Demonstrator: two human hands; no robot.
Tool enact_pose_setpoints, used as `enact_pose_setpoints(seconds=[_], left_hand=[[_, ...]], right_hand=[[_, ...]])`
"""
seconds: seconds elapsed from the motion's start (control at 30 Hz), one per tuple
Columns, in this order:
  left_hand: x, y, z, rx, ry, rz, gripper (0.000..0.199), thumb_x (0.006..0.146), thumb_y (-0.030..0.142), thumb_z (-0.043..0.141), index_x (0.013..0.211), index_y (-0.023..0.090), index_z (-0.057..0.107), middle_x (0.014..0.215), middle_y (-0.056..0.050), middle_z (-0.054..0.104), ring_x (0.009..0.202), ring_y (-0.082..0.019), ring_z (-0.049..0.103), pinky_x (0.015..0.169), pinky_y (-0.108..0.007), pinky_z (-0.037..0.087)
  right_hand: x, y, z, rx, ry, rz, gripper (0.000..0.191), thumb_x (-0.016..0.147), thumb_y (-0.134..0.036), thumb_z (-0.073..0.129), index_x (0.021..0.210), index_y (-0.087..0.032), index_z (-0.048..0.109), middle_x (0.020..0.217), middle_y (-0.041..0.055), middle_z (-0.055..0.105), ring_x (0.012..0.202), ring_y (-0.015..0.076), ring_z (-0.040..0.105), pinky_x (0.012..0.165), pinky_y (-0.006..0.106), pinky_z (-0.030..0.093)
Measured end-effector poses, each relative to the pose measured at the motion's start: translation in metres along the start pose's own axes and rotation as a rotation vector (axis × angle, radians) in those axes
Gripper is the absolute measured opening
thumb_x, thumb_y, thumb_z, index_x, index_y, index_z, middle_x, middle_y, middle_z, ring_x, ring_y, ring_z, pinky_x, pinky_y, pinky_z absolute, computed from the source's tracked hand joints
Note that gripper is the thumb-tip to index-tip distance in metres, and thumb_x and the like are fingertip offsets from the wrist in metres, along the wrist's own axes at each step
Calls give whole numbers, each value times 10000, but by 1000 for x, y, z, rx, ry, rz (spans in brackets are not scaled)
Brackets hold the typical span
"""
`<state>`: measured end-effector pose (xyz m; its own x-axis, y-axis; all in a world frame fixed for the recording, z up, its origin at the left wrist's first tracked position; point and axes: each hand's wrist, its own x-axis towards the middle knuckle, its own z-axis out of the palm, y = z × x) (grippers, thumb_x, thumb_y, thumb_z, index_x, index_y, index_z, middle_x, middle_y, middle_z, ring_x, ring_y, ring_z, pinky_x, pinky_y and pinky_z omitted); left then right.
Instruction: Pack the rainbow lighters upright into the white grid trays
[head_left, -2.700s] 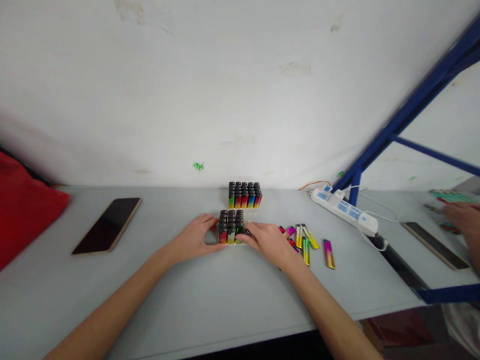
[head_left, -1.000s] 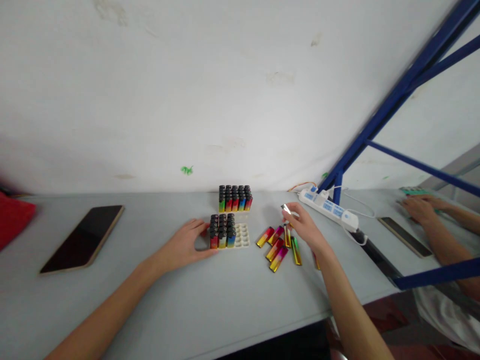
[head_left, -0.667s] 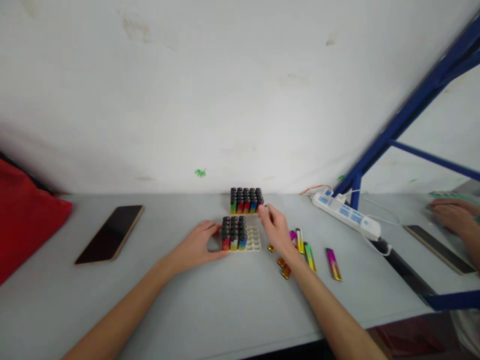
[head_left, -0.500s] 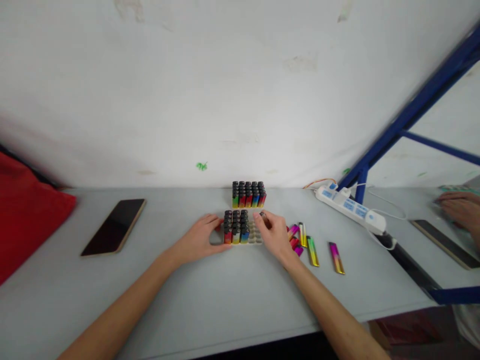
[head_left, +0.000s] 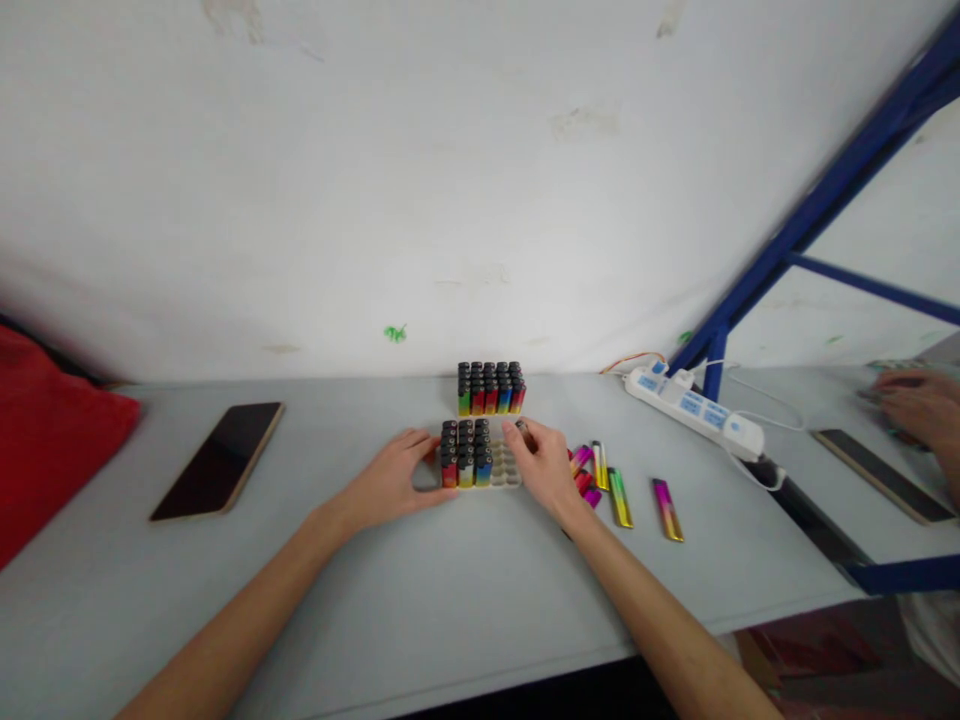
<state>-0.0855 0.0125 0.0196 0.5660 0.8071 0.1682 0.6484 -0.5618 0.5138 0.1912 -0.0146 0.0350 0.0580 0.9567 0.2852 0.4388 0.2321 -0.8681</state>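
Observation:
A pale tray (head_left: 505, 466) with round slots stands in the middle of the table; upright lighters (head_left: 466, 456) with black tops fill its left part, and slots at its right show bare. My left hand (head_left: 397, 475) holds the tray's left end between thumb and fingers. Over the tray's right end, my right hand (head_left: 541, 458) pinches a lighter (head_left: 525, 433), mostly hidden by the fingers. Beside that hand lie several loose lighters (head_left: 600, 466), pink, red, white-gold and green-yellow. Behind the tray stands a full block of lighters (head_left: 491, 390).
A phone (head_left: 217, 460) and a red cloth item (head_left: 60, 430) lie at the left. To the right are a white power strip (head_left: 694, 408) with cables, a blue metal frame (head_left: 780, 245), another phone (head_left: 881, 474) and another person's hands (head_left: 919, 405). A wall (head_left: 450, 180) rises behind.
The view has shifted slightly, so the table items appear a little further left. Both hands keep nearly the same place at the tray. The other person's hands have moved a little.

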Motion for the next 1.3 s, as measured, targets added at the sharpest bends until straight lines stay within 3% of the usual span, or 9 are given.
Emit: enact_pose_setpoints(seconds=[0.17,0.33,0.43,0.57,0.73,0.8,0.9,1.07,1.3], left_hand=[[0,-1,0,14,2,-8,457,910,672,857,1021,245,740,1135,-122,792,1109,-362,746,1044,-484,623],[0,1,0,29,8,-3,421,907,649,852,988,255,729,1104,-106,793,1087,-357,753,1016,-466,631],[1,4,4,51,23,-26,463,870,682,874,1011,261,741,1119,-111,800,1115,-381,760,1066,-504,628],[3,3,9,45,58,-91,621,791,755,936,1104,242,782,1235,-150,820,1212,-431,764,1159,-571,605],[5,-4,5,-56,-1,-49,611,828,754,937,1115,226,824,1241,-144,842,1179,-409,780,1108,-551,635],[4,-7,2,-84,-11,-28,605,820,744,952,1117,230,839,1288,-143,846,1219,-410,779,1110,-535,643],[3,-8,1,-90,-13,-33,608,802,732,967,1129,234,845,1317,-141,848,1261,-413,773,1132,-530,644],[2,-7,2,-83,-3,-45,559,810,665,959,1137,228,837,1311,-144,851,1258,-416,782,1144,-553,650],[2,-14,4,-64,24,-22,606,796,680,952,1197,237,854,1375,-145,861,1290,-437,784,1198,-587,635]], right_hand=[[0,4,-1,-21,-5,-2,468,971,-578,544,647,-291,367,599,-58,376,600,139,348,605,310,258],[-1,3,-4,-29,-27,-46,469,1075,-616,533,757,-287,429,640,-61,441,626,157,402,629,303,323],[0,1,-8,-50,-64,-119,393,1148,-574,503,886,-282,513,757,-27,573,713,193,534,710,312,440],[5,6,-17,-107,-69,-257,372,1190,-545,483,966,-270,598,1043,95,710,985,263,672,882,364,567],[11,18,-32,-212,-192,-204,545,1202,-663,513,818,-277,546,755,2,634,712,209,576,740,323,494],[11,22,-34,-210,-237,-187,550,1209,-677,521,841,-272,575,777,9,695,719,210,621,741,316,493],[9,25,-30,-219,-290,-206,458,1234,-582,558,915,-261,629,902,43,788,825,227,720,803,322,529],[8,25,-18,-382,-359,-321,194,1191,-335,706,1026,-245,659,1013,62,788,910,240,734,861,344,564],[13,33,-12,-501,-346,-431,94,1141,-231,752,1065,-230,696,1150,109,757,1075,285,724,975,421,618]])
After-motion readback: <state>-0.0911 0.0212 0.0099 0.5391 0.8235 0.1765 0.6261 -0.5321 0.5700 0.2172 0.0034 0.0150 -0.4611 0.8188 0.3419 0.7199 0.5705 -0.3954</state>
